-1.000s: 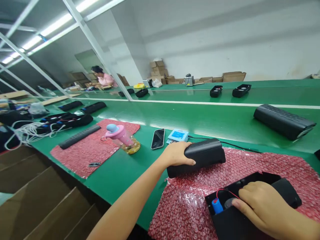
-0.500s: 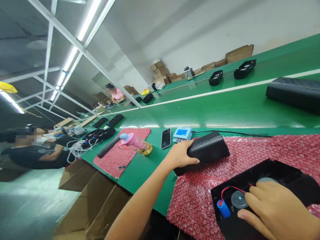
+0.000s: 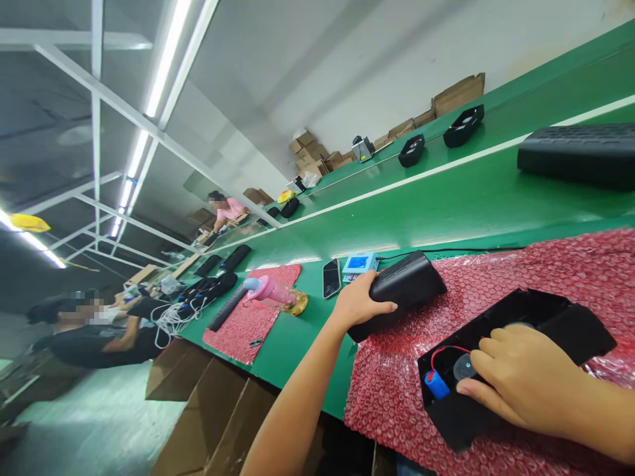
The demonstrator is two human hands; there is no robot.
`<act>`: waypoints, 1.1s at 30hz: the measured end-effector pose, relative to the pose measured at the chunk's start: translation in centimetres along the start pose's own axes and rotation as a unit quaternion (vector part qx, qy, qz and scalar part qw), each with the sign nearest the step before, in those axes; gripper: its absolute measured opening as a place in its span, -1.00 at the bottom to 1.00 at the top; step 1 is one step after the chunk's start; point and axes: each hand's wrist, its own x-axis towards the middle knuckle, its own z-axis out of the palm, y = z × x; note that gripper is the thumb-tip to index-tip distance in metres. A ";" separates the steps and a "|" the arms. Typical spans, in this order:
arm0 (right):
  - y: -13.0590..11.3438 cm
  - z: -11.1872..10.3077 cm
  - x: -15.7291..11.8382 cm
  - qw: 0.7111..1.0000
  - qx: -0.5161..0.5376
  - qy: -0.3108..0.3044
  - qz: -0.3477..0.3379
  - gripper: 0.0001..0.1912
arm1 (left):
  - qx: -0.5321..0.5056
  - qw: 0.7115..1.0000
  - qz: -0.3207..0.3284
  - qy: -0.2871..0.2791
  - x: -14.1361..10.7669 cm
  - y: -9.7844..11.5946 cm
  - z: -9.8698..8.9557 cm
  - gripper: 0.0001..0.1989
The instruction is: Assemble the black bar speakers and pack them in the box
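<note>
"What's changed in the last second?"

"Mostly the view: it has tipped over, and a co-worker (image 3: 89, 344) in a dark top now shows at the left. The hands have barely shifted."

"And the left hand (image 3: 361, 305)?"

"Clamped on the left end of the closed case (image 3: 411, 287), thumb in front, fingertips out of sight. The case sits at the edge of the pink wrap (image 3: 391, 383), near the blue box (image 3: 360, 262)."

"The right hand (image 3: 520, 377)?"

"Over the open shell (image 3: 461, 420), which lies on the wrap. Fingers bent and together, thumb at the near wall. Whether they pinch anything inside, I can't tell."

"Meaning what for the work?"

"No progress, I'd judge: blue cell (image 3: 437, 385) and red wire (image 3: 449, 349) lie exposed, and shell and case remain apart."
</note>
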 end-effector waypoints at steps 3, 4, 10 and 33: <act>0.0 0.0 0.0 1.000 0.010 -0.005 0.005 -0.41 | 0.001 1.000 -0.011 0.000 0.1 0.0 0.1 -0.29; 0.1 0.0 0.0 1.000 0.012 -0.007 0.006 -0.41 | 0.002 1.000 -0.014 0.001 0.1 0.0 0.1 -0.29; 0.2 0.0 -0.1 1.000 0.023 -0.009 0.007 -0.44 | 0.015 1.000 -0.013 0.004 0.0 0.7 0.0 -0.33; -0.4 0.0 -0.4 0.998 0.038 -0.014 0.049 -0.60 | 0.035 0.994 0.105 -0.002 -1.0 2.9 1.6 0.21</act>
